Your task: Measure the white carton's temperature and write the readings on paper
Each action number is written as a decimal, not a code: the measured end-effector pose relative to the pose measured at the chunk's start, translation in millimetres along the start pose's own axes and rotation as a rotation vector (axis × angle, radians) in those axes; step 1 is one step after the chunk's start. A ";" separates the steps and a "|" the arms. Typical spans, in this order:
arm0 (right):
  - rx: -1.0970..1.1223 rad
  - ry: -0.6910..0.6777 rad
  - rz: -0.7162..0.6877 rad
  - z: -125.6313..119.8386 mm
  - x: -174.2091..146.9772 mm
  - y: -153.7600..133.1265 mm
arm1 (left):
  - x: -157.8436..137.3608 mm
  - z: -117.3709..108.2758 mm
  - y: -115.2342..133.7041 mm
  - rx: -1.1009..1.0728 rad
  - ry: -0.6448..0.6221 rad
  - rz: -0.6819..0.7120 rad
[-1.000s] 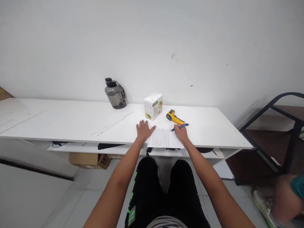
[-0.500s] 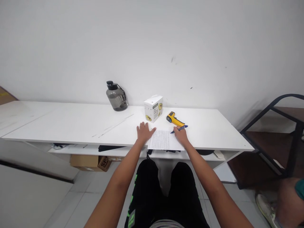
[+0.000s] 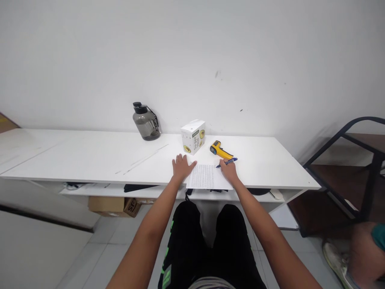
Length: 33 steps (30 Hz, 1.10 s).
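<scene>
A sheet of paper (image 3: pixel 207 178) covered in rows of handwriting lies at the front edge of the white table, its lower edge reaching past it. My left hand (image 3: pixel 181 168) rests flat with fingers spread, the thumb at the paper's upper left corner. Between the fingers of my right hand (image 3: pixel 229 170) is a blue pen (image 3: pixel 231 161), its tip at the paper's upper right part. Just beyond that hand lies a yellow infrared thermometer (image 3: pixel 221 150). A white box with avocado pictures (image 3: pixel 193 137) stands behind the paper.
A grey translucent water jug (image 3: pixel 146 122) stands against the wall on the white table (image 3: pixel 90 154). Below are a shelf and a cardboard box (image 3: pixel 110 205). To the right is a black metal frame (image 3: pixel 339 136), with another person's leg (image 3: pixel 365 253) near it.
The view has shifted very slightly. Both hands keep nearly the same places, and the pen tip stays on the paper's upper right part.
</scene>
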State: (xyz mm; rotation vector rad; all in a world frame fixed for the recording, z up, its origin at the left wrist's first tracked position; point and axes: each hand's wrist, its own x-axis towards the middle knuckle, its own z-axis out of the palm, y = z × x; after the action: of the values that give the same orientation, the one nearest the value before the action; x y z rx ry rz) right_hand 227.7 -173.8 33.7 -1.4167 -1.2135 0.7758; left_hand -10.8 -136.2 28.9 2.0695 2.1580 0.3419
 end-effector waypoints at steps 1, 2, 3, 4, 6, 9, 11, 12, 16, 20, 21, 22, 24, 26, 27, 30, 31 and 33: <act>-0.002 -0.005 0.002 -0.3 0.0 -0.1 | 0.0 0.1 0.0 0.002 0.002 -0.002; -0.004 -0.011 0.005 -0.5 0.0 -0.2 | 0.0 0.2 0.1 0.003 0.002 -0.003; -0.006 -0.014 0.007 -0.8 0.0 -0.1 | 0.0 0.2 0.1 0.001 0.001 -0.003; -0.006 -0.015 0.009 -1.1 0.0 0.2 | 0.0 0.2 0.1 -0.002 -0.001 -0.002; -0.004 -0.010 0.011 -1.6 -0.1 0.7 | 0.0 -0.1 0.1 -0.010 -0.006 -0.002; 0.005 0.018 0.015 -1.9 -0.5 0.9 | -0.1 -1.0 0.3 -0.014 -0.011 -0.002; 0.016 0.045 0.004 -1.7 -0.8 0.8 | -0.5 -1.8 0.6 -0.011 -0.008 -0.005; 0.016 0.049 -0.009 -1.6 -0.9 0.9 | -0.8 -2.3 0.8 -0.009 -0.008 -0.005; -0.044 -0.013 -0.119 -0.6 -0.1 5.6 | -2.0 -3.8 1.7 0.002 0.000 -0.007; -0.244 -0.097 -0.415 2.5 1.5 14.8 | -1.4 -2.8 0.7 0.003 0.008 -0.010; -0.346 -0.130 -0.440 3.9 1.6 16.1 | -0.9 -2.1 0.1 -0.001 0.011 -0.009; -0.454 -0.165 -0.430 5.7 1.5 16.6 | -0.3 -1.3 -0.6 -0.005 0.016 -0.007; -0.631 -0.218 -0.368 9.8 0.9 15.0 | 0.9 0.2 -2.0 -0.012 0.019 -0.007; -0.740 -0.242 -0.319 13.7 -0.4 10.7 | 1.8 1.4 -3.1 -0.020 0.019 -0.008; -0.772 -0.243 -0.303 15.4 -1.3 8.2 | 2.1 1.7 -3.4 -0.026 0.021 -0.007; -0.824 -0.238 -0.255 18.4 -5.0 1.4 | 2.9 2.1 -4.0 -0.046 0.042 0.000; -0.812 -0.237 -0.239 19.0 -6.2 0.0 | 3.3 2.2 -4.0 -0.051 0.048 0.001; -0.758 -0.241 -0.202 19.5 -7.3 -1.3 | 4.5 2.5 -4.2 -0.059 0.054 0.003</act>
State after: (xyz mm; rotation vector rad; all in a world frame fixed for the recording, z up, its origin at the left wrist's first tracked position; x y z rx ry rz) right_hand 207.3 -174.9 29.4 -1.7843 -1.9337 0.3500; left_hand -14.4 -131.6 25.7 2.0548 2.1473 0.4618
